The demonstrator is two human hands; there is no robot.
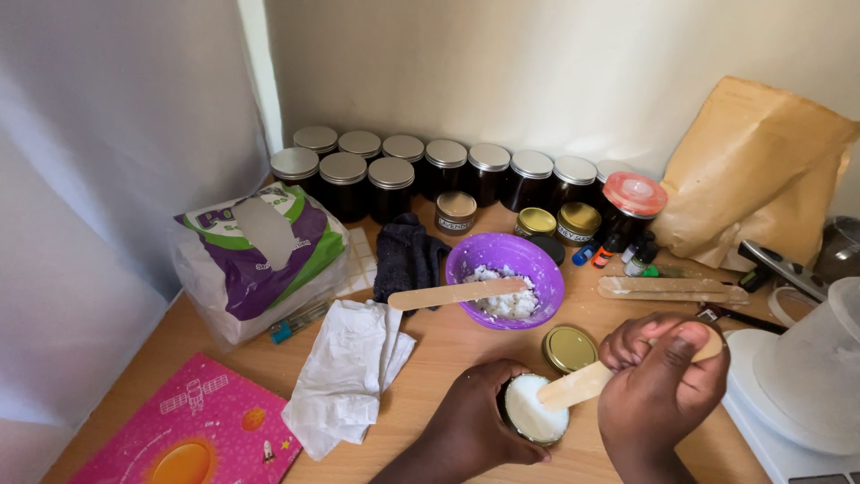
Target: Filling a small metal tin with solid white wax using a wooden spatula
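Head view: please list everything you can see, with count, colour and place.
Dark glass jars with silver lids: about twelve, back row by the wall.
Purple plastic bowl: one, holds white lumps, centre.
Flat wooden stick: one, pale, across the bowl.
Gold metal lid: one, right of the small jar.
White crumpled cloth: one, left of centre.
Brown paper bag: one, back right.
Pink picture book: one, bottom left.
Small jar of white cream: one, in left hand.
Right hand: holds second wooden stick over the cream.
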